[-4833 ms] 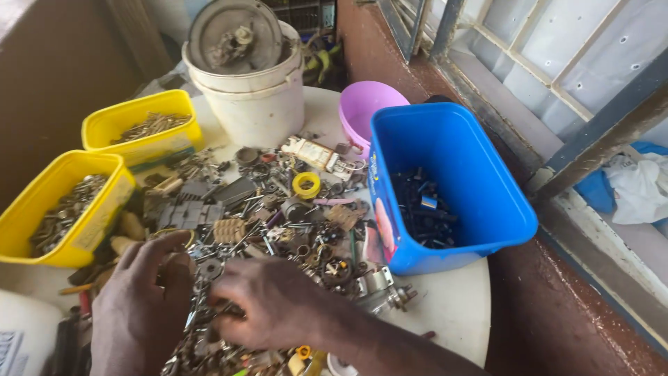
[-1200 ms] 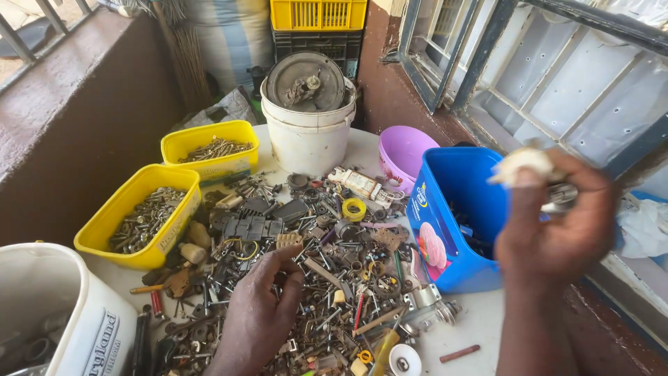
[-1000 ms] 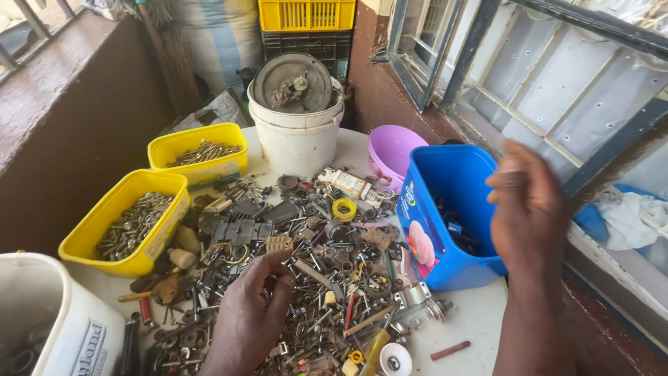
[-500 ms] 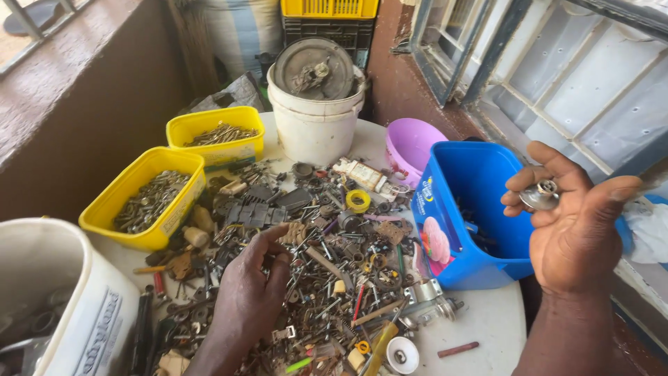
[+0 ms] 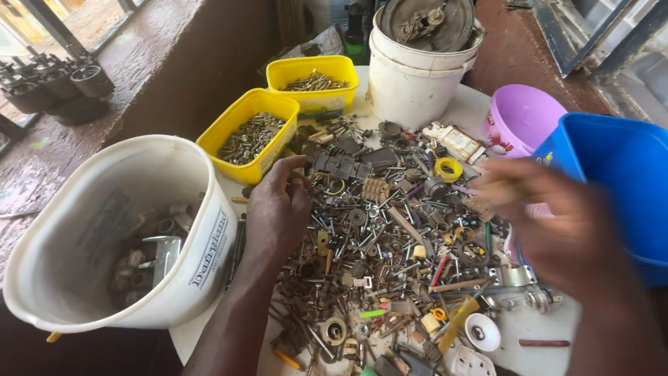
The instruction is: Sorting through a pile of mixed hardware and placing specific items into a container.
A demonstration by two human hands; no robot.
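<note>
Scrap hardware lies under the spread left hand; the blurred right hand's grip cannot be told.

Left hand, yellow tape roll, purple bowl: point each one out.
left hand (image 5: 278,212), head view, back of the hand.
yellow tape roll (image 5: 438,169), head view, its ring.
purple bowl (image 5: 518,118), head view, inner wall.

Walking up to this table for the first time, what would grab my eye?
First, the sprawling heap of small metal hardware covering the white table, with the left hand resting palm-down on its left edge and the blurred right hand above its right side. Next come the bright containers: two yellow tubs of screws at upper left, a blue bin at right, and a big white bucket at lower left.
</note>
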